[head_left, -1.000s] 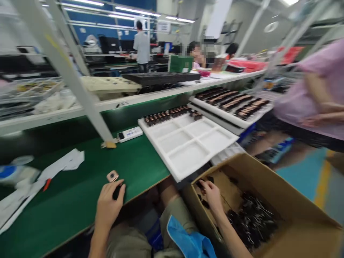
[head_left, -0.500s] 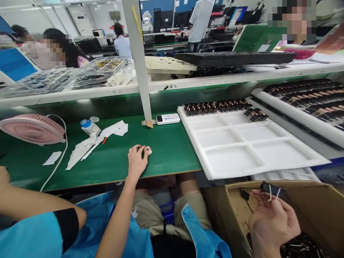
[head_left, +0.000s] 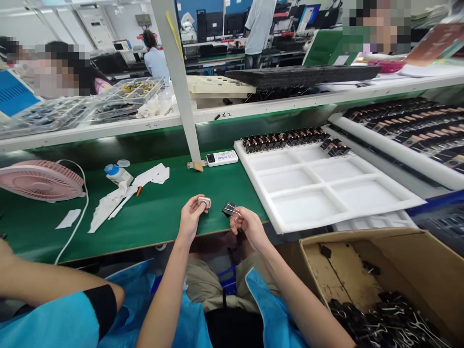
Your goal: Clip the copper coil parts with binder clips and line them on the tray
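Between the thumb and fingers of my left hand [head_left: 192, 216] is a small pinkish rectangular part [head_left: 205, 202] with a dark round spot, raised over the green mat. My right hand [head_left: 248, 224] pinches a black binder clip [head_left: 229, 209] by its wire handles, a short gap to the right of that part. The clip's black body points toward my left hand. More binder clips [head_left: 395, 314] lie heaped in the cardboard box [head_left: 308, 261] at lower right.
A white foam tray [head_left: 270, 208] holds rows of clipped parts [head_left: 282, 140] along its back. Farther right stands another loaded tray [head_left: 409, 125]. A white device [head_left: 222, 158], a bottle [head_left: 115, 174], papers [head_left: 152, 175] and a pink fan [head_left: 39, 180] rest on the green bench. A co-worker's arm [head_left: 47, 280] is at left.
My right hand has brought the binder clip up and left from over the box to beside my left hand. The left hand has lifted the pinkish part and turned it.
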Motion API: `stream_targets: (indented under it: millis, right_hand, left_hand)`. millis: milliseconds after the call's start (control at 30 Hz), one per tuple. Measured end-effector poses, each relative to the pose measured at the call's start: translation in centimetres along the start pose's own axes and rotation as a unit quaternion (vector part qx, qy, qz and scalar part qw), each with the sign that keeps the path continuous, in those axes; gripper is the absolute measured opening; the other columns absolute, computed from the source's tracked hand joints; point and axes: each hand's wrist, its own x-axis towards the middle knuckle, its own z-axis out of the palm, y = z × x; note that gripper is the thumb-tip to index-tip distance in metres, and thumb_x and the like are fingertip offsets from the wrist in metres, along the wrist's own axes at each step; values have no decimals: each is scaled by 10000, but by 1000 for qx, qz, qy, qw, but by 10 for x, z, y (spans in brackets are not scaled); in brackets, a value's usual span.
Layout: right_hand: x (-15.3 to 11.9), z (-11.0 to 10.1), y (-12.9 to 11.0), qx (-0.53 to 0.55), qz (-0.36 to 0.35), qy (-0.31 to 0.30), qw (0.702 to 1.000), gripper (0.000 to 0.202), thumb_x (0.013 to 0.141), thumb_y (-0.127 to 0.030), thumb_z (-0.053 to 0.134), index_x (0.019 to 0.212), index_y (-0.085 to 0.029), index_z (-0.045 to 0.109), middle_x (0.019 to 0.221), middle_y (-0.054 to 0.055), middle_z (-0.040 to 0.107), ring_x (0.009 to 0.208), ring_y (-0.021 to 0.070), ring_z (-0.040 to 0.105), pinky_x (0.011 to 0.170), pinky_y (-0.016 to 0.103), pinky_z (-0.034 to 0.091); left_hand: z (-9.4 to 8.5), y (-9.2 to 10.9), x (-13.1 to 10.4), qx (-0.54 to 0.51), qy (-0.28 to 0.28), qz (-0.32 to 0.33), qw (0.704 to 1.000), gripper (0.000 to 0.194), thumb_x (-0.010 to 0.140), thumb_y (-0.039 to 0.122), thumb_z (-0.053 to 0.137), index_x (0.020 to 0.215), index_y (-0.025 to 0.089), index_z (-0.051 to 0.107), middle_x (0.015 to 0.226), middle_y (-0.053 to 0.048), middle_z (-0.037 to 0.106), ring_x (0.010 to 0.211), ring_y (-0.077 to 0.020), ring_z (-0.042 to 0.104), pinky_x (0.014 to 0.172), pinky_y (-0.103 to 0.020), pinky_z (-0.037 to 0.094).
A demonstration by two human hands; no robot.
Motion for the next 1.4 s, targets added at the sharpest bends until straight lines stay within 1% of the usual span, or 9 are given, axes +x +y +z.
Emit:
stream_targets:
  millis: [100, 267, 833, 1033, 1133, 1233, 1267, 1333, 1400]
  right_hand:
    - [25, -2, 0, -113, -10, -49, 992, 509, 808, -650, 726, 939, -162, 659, 633, -3, 635, 489, 110, 495, 466, 245, 381]
    - [38, -13, 2, -205, -21, -110, 972, 549, 819, -591, 740, 1119, -132, 693, 779, 28, 683, 618, 125, 554, 603, 275, 461]
    - [42, -8, 7, -279, -57, -120, 951, 559, 942, -574, 594, 1233, -106, 687, 809, 37, 668, 642, 131, 552, 606, 265, 453]
    - [0, 0, -17, -310, -41, -90, 946, 601, 977, -463, 605, 1474, -134, 524, 1143, 98, 723, 814, 153, 645, 727, 273, 510]
    - [-53, -41, -51, -305, 12, -215, 928, 649, 928, -444, 698, 1483, -159, 519, 1287, 112, 687, 980, 173, 682, 832, 262, 534]
    - [-119, -122, -80, -263, 122, -272, 917, 491, 915, -478, 722, 1281, -154, 679, 1195, 108, 729, 1038, 199, 700, 890, 279, 546]
    - [-137, -156, -85, -253, 145, -205, 934, 465, 919, -501, 711, 1226, -151, 701, 1150, 108, 741, 1003, 199, 707, 875, 291, 554]
    - [-164, -224, -87, -268, 142, 77, 950, 416, 901, -510, 731, 1080, -135, 731, 1033, 103, 754, 900, 183, 703, 829, 292, 561]
    - [-178, -284, -78, -294, 137, 381, 866, 355, 898, -464, 753, 965, -117, 719, 938, 100, 740, 842, 163, 675, 791, 270, 553]
  left_hand:
    - [1, 2, -2, -42, 0, -8, 999, 456, 702, 408, 882, 1039, 164, 696, 981, -77, 743, 785, -147, 660, 701, -268, 530]
    - [-1, 1, -2, -66, 6, -26, 997, 468, 671, 415, 914, 1017, 150, 745, 952, -92, 775, 780, -159, 690, 668, -258, 543]
    - [0, -5, 2, 21, 25, -25, 999, 557, 599, 459, 950, 1004, 117, 782, 951, -127, 790, 828, -211, 737, 792, -331, 599]
    - [1, 2, 3, 48, 47, 0, 998, 570, 610, 430, 946, 1073, 149, 770, 969, -56, 771, 809, -128, 691, 802, -246, 560]
    - [2, 2, 11, 37, 54, 32, 997, 509, 644, 353, 929, 1105, 212, 764, 943, 3, 747, 796, -107, 657, 824, -251, 565]
    - [4, 2, 16, 45, 53, 62, 996, 409, 658, 303, 903, 1045, 259, 782, 826, 38, 699, 789, -137, 627, 886, -345, 590]
    - [4, 3, 15, 54, 52, 67, 995, 376, 659, 300, 897, 1017, 275, 787, 798, 44, 677, 778, -147, 615, 871, -378, 601]
    - [6, 6, 12, 76, 53, 68, 993, 302, 681, 310, 880, 969, 313, 791, 782, 52, 645, 755, -157, 589, 784, -409, 617]
    - [8, 9, 9, 97, 51, 63, 992, 230, 730, 323, 847, 950, 357, 789, 790, 63, 636, 741, -156, 570, 697, -399, 610]
